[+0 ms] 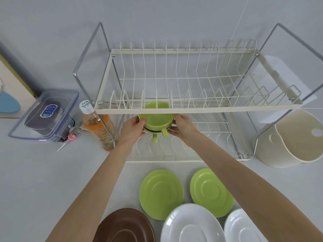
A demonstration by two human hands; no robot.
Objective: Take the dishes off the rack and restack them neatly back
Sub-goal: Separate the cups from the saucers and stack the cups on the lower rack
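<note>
A two-tier white wire dish rack point(192, 109) stands on the counter; its upper tier holds nothing. Under the upper tier's front rail, two stacked green cups point(155, 119) sit over the lower tier, handles pointing toward me. My left hand point(133, 127) grips the stack's left side and my right hand point(183, 125) grips its right side. In front of the rack lie two green saucers point(161, 193) point(211, 191), two white saucers point(192, 224) point(243, 227) and a brown saucer point(125, 226).
A cream utensil holder point(295, 138) hangs at the rack's right end. An orange drink bottle point(99, 130) stands against the rack's left leg, beside a clear lidded box point(47, 114) and a lollipop point(70, 138). A blue item point(8, 103) is at the far left.
</note>
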